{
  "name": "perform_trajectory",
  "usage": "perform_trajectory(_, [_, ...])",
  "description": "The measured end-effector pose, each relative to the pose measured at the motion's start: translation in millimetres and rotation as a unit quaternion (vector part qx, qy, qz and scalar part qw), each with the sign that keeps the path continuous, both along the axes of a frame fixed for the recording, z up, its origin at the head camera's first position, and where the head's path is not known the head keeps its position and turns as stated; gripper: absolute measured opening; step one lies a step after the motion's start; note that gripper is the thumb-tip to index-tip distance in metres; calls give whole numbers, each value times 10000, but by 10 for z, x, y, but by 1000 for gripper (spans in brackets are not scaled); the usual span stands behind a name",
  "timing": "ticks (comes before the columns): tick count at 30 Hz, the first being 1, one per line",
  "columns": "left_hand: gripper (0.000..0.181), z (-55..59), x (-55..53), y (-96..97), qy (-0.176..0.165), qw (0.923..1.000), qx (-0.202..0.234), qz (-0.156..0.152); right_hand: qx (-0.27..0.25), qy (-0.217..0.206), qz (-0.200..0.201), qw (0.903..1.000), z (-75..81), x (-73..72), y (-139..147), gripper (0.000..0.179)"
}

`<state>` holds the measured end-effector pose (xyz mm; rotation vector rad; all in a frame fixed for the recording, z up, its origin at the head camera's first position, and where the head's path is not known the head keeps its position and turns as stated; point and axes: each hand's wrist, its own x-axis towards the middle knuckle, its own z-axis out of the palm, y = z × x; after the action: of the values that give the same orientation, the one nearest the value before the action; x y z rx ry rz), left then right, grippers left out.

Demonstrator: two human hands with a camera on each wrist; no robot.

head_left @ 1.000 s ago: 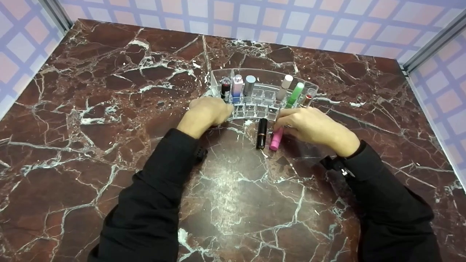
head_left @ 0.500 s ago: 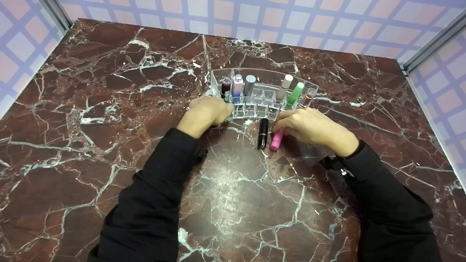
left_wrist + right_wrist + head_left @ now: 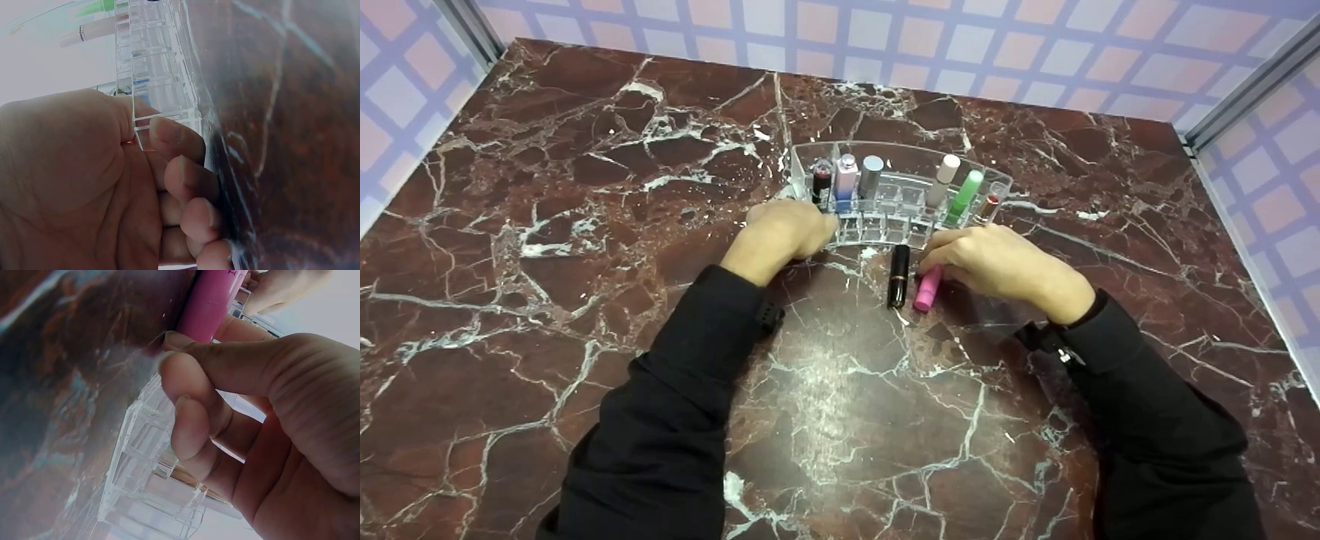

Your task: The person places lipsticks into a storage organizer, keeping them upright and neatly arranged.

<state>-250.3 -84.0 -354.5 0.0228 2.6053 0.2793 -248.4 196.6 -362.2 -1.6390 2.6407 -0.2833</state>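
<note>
A clear, curved acrylic lipstick organizer [image 3: 874, 229] stands on the table with several tubes upright in it. My left hand [image 3: 791, 226] grips its left front corner; in the left wrist view the fingers [image 3: 191, 183] curl at that clear corner. A pink lipstick tube [image 3: 928, 291] lies on the table before the organizer's right part. My right hand [image 3: 1005, 262] pinches its far end, and in the right wrist view the thumb lies against the pink tube [image 3: 211, 304]. Beside it, apart, lies a black lipstick tube [image 3: 898, 277] with a thin gold band.
Standing in the organizer's back are a black tube [image 3: 821, 184], a pink-and-blue tube [image 3: 846, 184], a grey-capped tube [image 3: 871, 176], a white-capped tube [image 3: 943, 180], a green tube [image 3: 964, 199] and a clear-capped red one [image 3: 990, 202]. Checked panels [image 3: 930, 45] border the marbled table [image 3: 585, 300].
The head view has shifted very slightly. Both hands stay where they were, on the organizer and the pink lipstick tube.
</note>
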Motion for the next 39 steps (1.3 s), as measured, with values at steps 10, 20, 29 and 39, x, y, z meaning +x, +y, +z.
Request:
perform_trajectory(10, [49, 16, 9, -39, -19, 9999, 138, -47, -30, 178, -45, 9998, -11, 24, -54, 13])
perform_trajectory(20, [44, 61, 32, -91, -172, 9972, 718, -118, -96, -104, 199, 9997, 227, -41, -63, 29])
perform_trajectory(29, [52, 109, 58, -178, -574, 9926, 1054, 204, -694, -11, -249, 9973, 630, -78, -131, 27])
perform_trajectory(39, [51, 348, 141, -89, -136, 9927, 811, -887, -779, 355, -627, 9944, 539, -129, -168, 25])
